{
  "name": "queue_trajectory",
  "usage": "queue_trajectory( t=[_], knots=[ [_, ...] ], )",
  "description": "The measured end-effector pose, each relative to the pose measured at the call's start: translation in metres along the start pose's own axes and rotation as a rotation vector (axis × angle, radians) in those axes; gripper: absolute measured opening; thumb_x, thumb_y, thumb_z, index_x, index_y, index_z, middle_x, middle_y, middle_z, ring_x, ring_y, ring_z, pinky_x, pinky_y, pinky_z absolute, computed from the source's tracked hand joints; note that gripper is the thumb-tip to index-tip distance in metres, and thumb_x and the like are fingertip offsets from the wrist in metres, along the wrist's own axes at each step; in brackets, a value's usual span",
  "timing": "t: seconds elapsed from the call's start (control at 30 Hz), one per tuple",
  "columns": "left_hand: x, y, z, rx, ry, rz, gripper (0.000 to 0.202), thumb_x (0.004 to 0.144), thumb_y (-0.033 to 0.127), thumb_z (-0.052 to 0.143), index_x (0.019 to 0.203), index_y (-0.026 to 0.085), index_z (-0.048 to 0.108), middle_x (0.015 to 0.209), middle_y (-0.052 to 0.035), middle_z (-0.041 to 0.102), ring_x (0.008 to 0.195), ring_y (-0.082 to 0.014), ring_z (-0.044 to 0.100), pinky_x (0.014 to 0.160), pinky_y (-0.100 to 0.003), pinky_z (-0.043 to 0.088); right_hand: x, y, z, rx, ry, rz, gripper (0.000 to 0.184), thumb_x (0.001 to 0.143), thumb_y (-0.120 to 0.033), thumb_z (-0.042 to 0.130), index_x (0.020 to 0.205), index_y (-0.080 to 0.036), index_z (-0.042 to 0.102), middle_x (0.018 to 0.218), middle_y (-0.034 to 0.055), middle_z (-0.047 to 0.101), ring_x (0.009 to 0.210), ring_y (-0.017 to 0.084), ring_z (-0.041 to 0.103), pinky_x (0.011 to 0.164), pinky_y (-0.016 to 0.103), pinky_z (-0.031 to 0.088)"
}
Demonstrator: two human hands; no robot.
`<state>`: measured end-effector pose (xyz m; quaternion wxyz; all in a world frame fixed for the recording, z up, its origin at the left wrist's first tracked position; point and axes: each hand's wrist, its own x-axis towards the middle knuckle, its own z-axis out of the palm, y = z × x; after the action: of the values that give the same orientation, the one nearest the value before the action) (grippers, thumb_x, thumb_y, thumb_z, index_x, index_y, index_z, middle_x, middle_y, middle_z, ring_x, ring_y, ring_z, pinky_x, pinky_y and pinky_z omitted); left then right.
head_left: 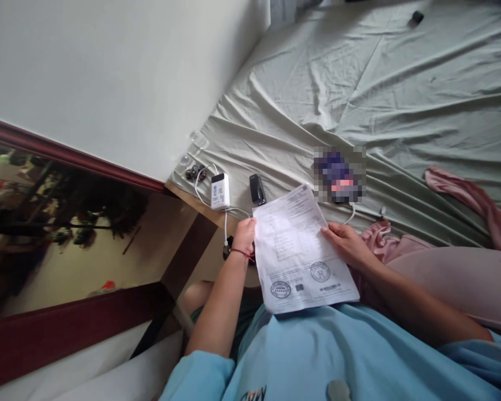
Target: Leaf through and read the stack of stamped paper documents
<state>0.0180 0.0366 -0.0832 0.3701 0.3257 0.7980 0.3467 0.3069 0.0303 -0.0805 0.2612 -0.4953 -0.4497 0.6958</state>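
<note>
A white printed sheet of paper (pixel 303 253) with two round stamps near its lower edge is held up over my lap. My left hand (pixel 245 234) grips its left edge, fingers closed round the paper; a red string circles that wrist. My right hand (pixel 346 243) holds the right edge, thumb on top of the page. Both hands are closed on the sheet.
A pale green bedsheet (pixel 359 83) covers the bed ahead. On it lie a white power bank (pixel 220 191) with a white cable, a small black device (pixel 257 189), a blurred phone (pixel 339 174) and pink cloth (pixel 471 195). A white wall and a framed mirror (pixel 67 223) stand at the left.
</note>
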Motion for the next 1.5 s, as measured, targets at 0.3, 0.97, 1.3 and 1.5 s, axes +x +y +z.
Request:
queue_trajectory(
  t=[0.3,0.97,1.3,1.5],
  knots=[
    [0.013,0.012,-0.012,0.663,0.032,0.225,0.028,0.088,0.029,0.048,0.069,0.014,0.064,0.075,-0.0097,0.066,0.072,-0.0187,0.055,0.066,-0.028,0.033,-0.001,-0.004,-0.004,-0.021,0.025,-0.067,0.044,0.082,-0.061,0.060,0.069,-0.019,0.053,0.062,-0.0017,0.049,0.057,0.012,0.041,0.050,0.026,0.030],
    [0.014,0.016,-0.007,0.490,0.009,0.098,0.029,0.087,0.026,0.051,0.059,0.017,0.049,0.052,-0.0014,0.046,0.055,-0.0149,0.045,0.057,-0.027,0.030,0.007,-0.004,-0.002,0.102,0.009,-0.022,0.041,0.079,-0.057,0.066,0.072,-0.018,0.056,0.064,-0.0011,0.056,0.056,0.012,0.047,0.051,0.025,0.034],
    [0.014,0.018,-0.005,0.358,0.064,0.107,0.014,0.089,0.028,0.051,0.088,0.016,0.058,0.057,-0.0004,0.057,0.045,-0.0160,0.051,0.050,-0.027,0.036,0.010,0.002,-0.005,0.138,0.027,-0.039,0.038,0.082,-0.056,0.064,0.083,-0.018,0.064,0.070,0.0022,0.063,0.064,0.017,0.056,0.056,0.028,0.041],
    [0.006,0.028,-0.009,0.593,0.295,0.484,0.025,0.087,0.012,0.047,0.102,0.014,0.067,0.105,-0.0122,0.072,0.097,-0.0253,0.067,0.090,-0.037,0.049,0.009,-0.002,-0.006,0.094,0.028,-0.042,0.037,0.082,-0.055,0.064,0.085,-0.018,0.066,0.070,0.0023,0.064,0.065,0.017,0.055,0.056,0.028,0.042]
  ],
)
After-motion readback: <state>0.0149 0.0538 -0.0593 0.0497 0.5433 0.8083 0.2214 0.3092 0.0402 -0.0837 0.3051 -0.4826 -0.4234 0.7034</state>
